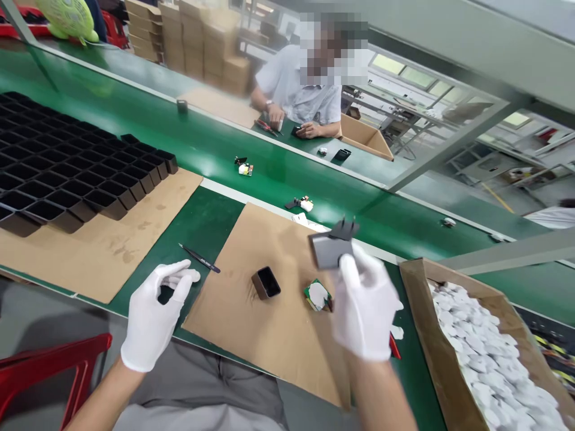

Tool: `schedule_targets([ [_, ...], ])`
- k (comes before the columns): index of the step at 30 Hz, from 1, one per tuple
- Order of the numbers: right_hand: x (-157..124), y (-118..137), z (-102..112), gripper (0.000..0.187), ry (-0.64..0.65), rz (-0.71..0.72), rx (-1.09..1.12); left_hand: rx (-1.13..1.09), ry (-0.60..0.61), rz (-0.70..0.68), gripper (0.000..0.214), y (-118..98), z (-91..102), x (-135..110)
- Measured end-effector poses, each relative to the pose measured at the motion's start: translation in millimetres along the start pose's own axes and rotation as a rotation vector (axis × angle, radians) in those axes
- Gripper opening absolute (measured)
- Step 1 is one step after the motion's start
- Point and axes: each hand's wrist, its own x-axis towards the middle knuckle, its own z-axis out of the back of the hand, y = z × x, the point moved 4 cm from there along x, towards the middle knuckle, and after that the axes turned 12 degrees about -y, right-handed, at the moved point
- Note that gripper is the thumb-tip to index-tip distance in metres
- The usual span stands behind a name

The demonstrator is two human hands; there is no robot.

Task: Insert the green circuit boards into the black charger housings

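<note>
- Right hand (366,305), white-gloved: fingers clamped on the lower corner of a dark grey plastic plug housing (330,244), which is lifted clear of the table at 11 o'clock from the hand. Its two prongs point up and away.
- Left hand (153,314), white-gloved: thumb and forefinger tips meet in a ring with nothing seen between them. It hovers at the near table edge, well apart from the housing.
- Small green-and-white circuit board (318,295): lies at 9 o'clock, just beside the right hand.
- Small black open-topped plastic shell (266,282): lies on its side at 9 o'clock from the board, between the two hands.
- Brown flat cardboard mat (251,335): lies under the board and the shell.
- Thin dark metal tweezers (200,258): at 1 o'clock from the left hand, on the green belt just off the mat.
- Open brown cardboard box of white foam-like pieces (415,287): at 3 o'clock from the right hand, close by.
- Black plastic tray of square cells (67,167): at 11 o'clock from the left hand, on a second cardboard sheet (112,251).
- Green conveyor belt (269,173): runs across at 12 o'clock and carries small loose parts.
- A co-worker's hands (291,123): rest on the far side of the belt.
</note>
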Motion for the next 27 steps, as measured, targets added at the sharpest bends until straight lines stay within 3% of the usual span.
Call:
schedule_targets([
  [3,101,-47,-10,0.063,-0.071,-0.045,-0.269,-0.014,0.195,-0.21,0.028,-23,-22.0,-5],
  [5,150,-78,-28,0.056,-0.015,-0.073,-0.364,0.04,0.352,-0.296,0.051,-37,-48.8,-13],
  [7,176,-99,-47,0.043,0.037,-0.057,-0.426,0.152,0.465,-0.321,0.089,-50,-78.3,-19],
  [8,182,-105,-54,0.039,0.058,-0.03,-0.447,0.218,0.51,-0.319,0.098,-55,-92.0,-20],
  [9,186,-108,-59,0.038,0.072,0.012,-0.463,0.273,0.554,-0.318,0.093,-60,-104.0,-19],
  [13,193,-87,-79,0.052,0.182,0.296,-0.484,0.323,0.7,-0.352,0.025,-76,-132.3,1],
  [17,200,-62,-132,0.06,0.62,0.529,-0.484,0.233,0.761,-0.385,0.019,-80,-144.1,33],
  [21,205,-59,-190,0.047,0.894,0.528,-0.563,0.181,0.803,-0.393,0.027,-78,-158.9,53],
  [24,209,-62,-215,0.039,0.945,0.467,-0.634,0.14,0.829,-0.383,0.034,-76,-167.5,60],
  [27,211,-59,-225,0.034,0.921,0.405,-0.647,0.102,0.836,-0.358,0.038,-71,-171.3,62],
])
